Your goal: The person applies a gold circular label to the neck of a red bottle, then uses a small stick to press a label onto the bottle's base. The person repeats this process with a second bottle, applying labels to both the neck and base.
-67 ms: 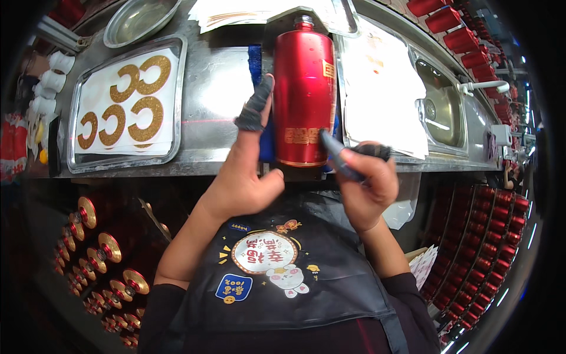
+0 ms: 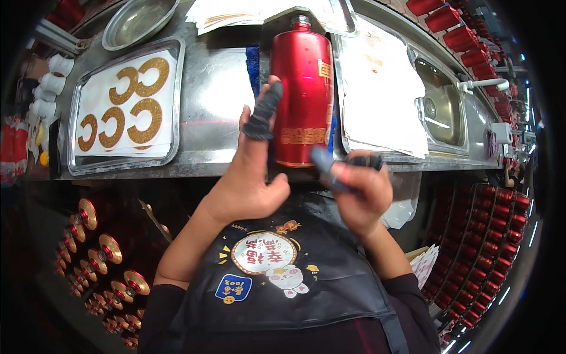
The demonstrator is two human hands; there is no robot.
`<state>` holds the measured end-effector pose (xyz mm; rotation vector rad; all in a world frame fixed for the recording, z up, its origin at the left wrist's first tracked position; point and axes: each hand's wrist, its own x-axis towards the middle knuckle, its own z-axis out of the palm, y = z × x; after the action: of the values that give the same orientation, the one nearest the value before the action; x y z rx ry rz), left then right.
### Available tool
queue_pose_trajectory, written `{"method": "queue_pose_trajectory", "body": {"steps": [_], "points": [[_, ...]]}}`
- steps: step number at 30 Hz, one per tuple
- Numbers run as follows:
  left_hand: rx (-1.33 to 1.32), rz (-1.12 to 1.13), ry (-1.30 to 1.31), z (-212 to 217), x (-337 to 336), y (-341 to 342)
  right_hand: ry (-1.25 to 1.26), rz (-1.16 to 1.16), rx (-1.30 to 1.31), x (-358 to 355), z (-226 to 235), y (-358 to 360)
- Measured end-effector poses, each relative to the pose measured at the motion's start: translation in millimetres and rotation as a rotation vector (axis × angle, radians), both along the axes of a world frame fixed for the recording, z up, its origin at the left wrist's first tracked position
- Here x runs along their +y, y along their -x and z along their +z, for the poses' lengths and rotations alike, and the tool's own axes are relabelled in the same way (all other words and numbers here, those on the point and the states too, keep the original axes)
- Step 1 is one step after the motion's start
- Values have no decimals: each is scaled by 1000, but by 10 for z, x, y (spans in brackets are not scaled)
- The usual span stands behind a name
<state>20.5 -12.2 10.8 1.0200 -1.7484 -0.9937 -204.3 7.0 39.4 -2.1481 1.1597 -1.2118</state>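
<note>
A red bottle [image 2: 300, 100] with gold decoration near its base lies on its side on a blue cloth [image 2: 253, 68], its bare neck pointing away from me. My left hand [image 2: 253, 165] is stretched along its left side, a finger in a black finger cover against the red surface and the thumb spread apart near the base. My right hand [image 2: 367, 197] is closed around a dark grey flat tool [image 2: 324, 162], smeared by motion, whose tip is by the lower right of the base. Black covers wrap some of this hand's fingers too.
To the left, a metal tray [image 2: 178, 106] holds sheets with gold C-shaped stickers, below a metal bowl [image 2: 138, 23]. White sheets [image 2: 380, 88] lie in another tray at right, beside a sink [image 2: 439, 100]. Racks of red bottles [image 2: 483, 242] stand low on both sides.
The right hand has drawn the tool nearer to me, from the gold band to the bottle's base edge. My left hand has shifted slightly right, and the bottle has moved slightly left.
</note>
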Motion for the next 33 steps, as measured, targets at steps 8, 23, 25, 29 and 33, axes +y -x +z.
{"method": "queue_pose_trajectory", "body": {"steps": [8,23,25,29,33], "points": [[-281,223,225,-122,-48,253,-91,194,-5,-91,163,24],[-217,88,-77,-158,0,25,19,352,-61,-735,143,-71],[-311,84,-29,-130,-20,-26,-117,65,-289,-1248,153,-238],[-488,54,21,-133,-32,-65,453,170,126,-899,-158,100],[-490,53,2,-127,-126,-35,74,239,-50,-580,51,50]]}}
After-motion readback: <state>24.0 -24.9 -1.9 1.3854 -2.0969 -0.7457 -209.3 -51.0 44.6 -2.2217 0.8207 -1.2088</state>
